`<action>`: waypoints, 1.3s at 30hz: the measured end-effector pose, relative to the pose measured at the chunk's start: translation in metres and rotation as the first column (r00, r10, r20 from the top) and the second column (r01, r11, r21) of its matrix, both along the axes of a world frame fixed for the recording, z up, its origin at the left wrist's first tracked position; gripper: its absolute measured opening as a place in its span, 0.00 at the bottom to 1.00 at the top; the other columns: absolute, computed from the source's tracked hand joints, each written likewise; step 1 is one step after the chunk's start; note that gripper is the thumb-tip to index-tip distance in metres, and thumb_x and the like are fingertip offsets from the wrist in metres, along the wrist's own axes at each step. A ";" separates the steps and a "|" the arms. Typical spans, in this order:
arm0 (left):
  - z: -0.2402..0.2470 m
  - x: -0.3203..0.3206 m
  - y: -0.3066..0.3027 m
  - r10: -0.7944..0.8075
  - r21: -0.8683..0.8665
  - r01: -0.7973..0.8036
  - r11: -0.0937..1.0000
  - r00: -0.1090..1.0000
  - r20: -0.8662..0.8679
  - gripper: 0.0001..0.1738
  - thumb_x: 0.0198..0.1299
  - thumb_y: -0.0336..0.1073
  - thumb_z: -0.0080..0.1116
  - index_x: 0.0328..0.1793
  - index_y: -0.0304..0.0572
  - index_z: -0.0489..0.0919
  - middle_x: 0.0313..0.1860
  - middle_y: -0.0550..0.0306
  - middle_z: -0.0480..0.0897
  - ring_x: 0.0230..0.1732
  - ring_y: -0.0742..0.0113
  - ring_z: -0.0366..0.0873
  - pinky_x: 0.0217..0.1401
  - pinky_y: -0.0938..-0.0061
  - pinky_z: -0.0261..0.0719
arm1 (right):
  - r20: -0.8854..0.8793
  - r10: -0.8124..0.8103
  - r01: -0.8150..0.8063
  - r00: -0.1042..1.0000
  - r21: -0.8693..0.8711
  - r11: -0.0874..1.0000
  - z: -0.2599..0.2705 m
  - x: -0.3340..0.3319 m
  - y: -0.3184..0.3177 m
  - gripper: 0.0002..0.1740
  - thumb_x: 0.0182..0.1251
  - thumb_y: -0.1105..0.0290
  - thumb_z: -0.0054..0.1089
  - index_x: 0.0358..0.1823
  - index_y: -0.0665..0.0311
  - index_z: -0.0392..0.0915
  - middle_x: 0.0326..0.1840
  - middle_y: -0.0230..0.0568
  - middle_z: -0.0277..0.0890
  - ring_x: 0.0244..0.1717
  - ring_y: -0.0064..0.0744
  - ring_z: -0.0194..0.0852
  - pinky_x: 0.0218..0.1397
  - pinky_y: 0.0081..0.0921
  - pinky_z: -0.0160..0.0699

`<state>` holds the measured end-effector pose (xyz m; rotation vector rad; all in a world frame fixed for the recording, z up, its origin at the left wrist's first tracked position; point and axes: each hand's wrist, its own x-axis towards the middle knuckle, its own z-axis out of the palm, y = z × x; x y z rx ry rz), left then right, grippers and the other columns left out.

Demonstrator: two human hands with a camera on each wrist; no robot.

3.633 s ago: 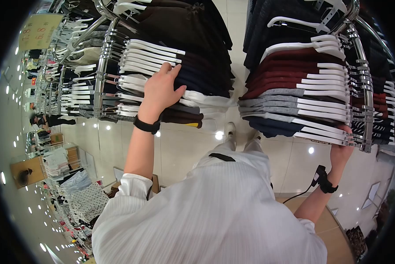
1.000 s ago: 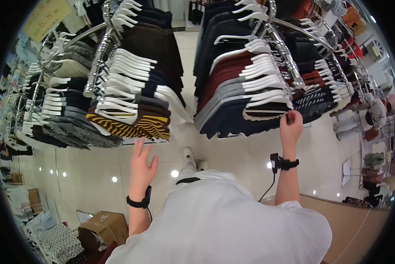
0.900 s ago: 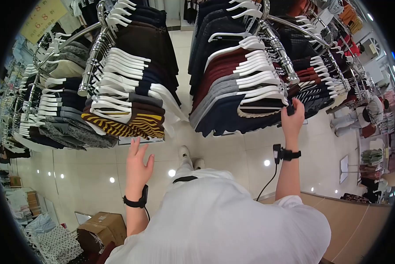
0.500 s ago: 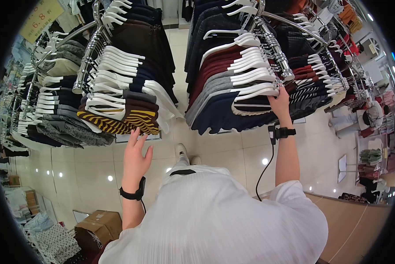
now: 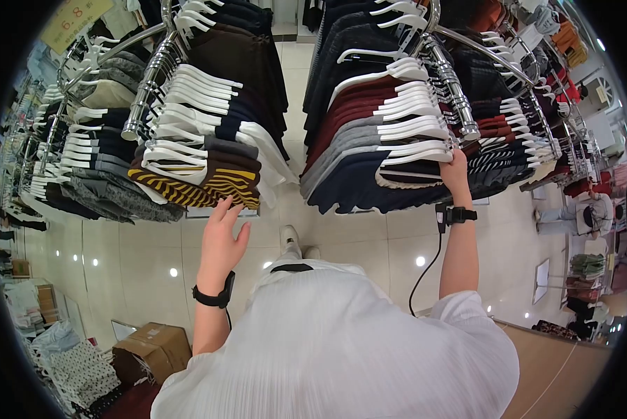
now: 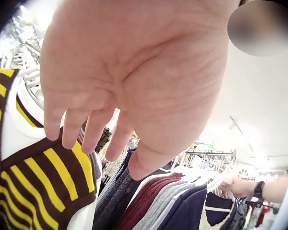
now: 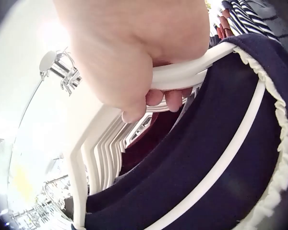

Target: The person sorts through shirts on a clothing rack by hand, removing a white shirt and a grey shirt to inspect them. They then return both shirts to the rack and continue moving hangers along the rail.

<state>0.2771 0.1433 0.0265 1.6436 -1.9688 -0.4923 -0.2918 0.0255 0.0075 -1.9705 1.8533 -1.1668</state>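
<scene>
My right hand (image 5: pixel 457 173) is at the front end of the right-hand rail. In the right wrist view its fingers curl round the white hangers (image 7: pixel 177 79) at the front of the row. From the foremost one hangs a navy top (image 7: pixel 134 203) with a cream ruffled neckline (image 7: pixel 278 129). My left hand (image 5: pixel 221 241) is held out with loosely straight fingers, palm showing in the left wrist view. Its fingertips overlap the lower edge of a brown-and-yellow striped top (image 5: pixel 236 183) in the head view, and it holds nothing.
Behind the navy top hang grey tops (image 5: pixel 341 143) and dark red tops (image 5: pixel 355 105). A chrome rail (image 5: pixel 149 91) carries the left-hand row, with a tiled aisle (image 5: pixel 296 77) between rows. A cardboard box (image 5: pixel 156 346) stands at lower left. Another person (image 5: pixel 592 213) is far right.
My left hand has come off the left row's hangers and back to the striped top. My right hand, apart from the hangers a second ago, has taken hold of the front ones.
</scene>
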 end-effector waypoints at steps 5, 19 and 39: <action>0.000 0.001 -0.004 -0.001 -0.003 0.001 1.000 1.000 -0.012 0.23 0.62 0.30 0.70 0.63 0.31 0.84 0.72 0.33 0.79 0.75 0.31 0.74 0.75 0.51 0.76 | 0.084 -0.019 0.013 0.996 0.065 0.998 0.001 0.000 0.006 0.04 0.70 0.77 0.63 0.41 0.72 0.84 0.34 0.43 0.85 0.36 0.28 0.78 0.43 0.32 0.77; 0.006 -0.003 -0.020 -0.020 -0.020 0.019 1.000 1.000 -0.019 0.22 0.62 0.30 0.71 0.62 0.32 0.84 0.69 0.35 0.81 0.72 0.34 0.77 0.74 0.53 0.77 | 0.075 0.010 -0.016 0.997 0.080 0.997 0.033 0.006 0.014 0.06 0.69 0.77 0.63 0.43 0.74 0.84 0.35 0.46 0.86 0.36 0.31 0.80 0.43 0.32 0.78; 0.003 0.010 -0.018 0.004 -0.123 -0.008 0.992 1.000 -0.028 0.21 0.62 0.33 0.70 0.61 0.35 0.85 0.64 0.38 0.84 0.67 0.40 0.80 0.69 0.54 0.81 | -0.083 -0.006 0.014 0.997 0.096 0.995 0.001 -0.066 0.033 0.11 0.74 0.77 0.60 0.54 0.74 0.82 0.46 0.46 0.86 0.50 0.33 0.83 0.56 0.33 0.79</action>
